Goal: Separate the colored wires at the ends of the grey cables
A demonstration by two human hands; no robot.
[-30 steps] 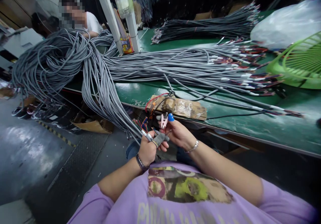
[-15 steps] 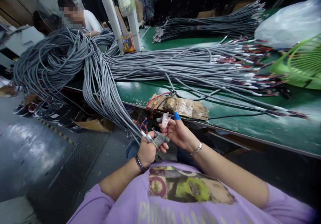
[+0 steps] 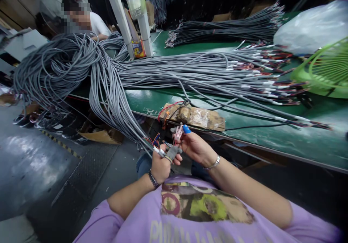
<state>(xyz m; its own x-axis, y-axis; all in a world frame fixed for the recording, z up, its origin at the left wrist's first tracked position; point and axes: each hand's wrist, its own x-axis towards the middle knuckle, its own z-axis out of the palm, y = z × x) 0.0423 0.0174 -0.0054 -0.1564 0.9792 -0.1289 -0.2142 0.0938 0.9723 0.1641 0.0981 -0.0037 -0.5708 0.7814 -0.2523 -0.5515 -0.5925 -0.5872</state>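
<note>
My left hand [image 3: 162, 164], its thumb wrapped in a grey cover, is closed around the ends of several grey cables [image 3: 130, 130]. White sleeves and thin coloured wires [image 3: 155, 140] stick out past its fingers. Just to the right, my right hand [image 3: 196, 147] wears a blue cover on the thumb. Between that thumb and the fingers it pinches a small pale pink piece [image 3: 178, 133], whose kind I cannot make out. The two hands nearly touch, and thin wires show between them.
On the green table [image 3: 272, 138] lie a long bundle of grey cables [image 3: 174, 67] and a darker bundle [image 3: 223, 29]. A taped wooden block [image 3: 201, 118] sits at the near edge. To the right are a green basket [image 3: 307, 74] and a white plastic bag [image 3: 312, 29]. A person [image 3: 99, 23] is behind.
My right thumb has come down from upright and bent over the pale pink piece. My left hand keeps its hold on the cables, almost unmoved.
</note>
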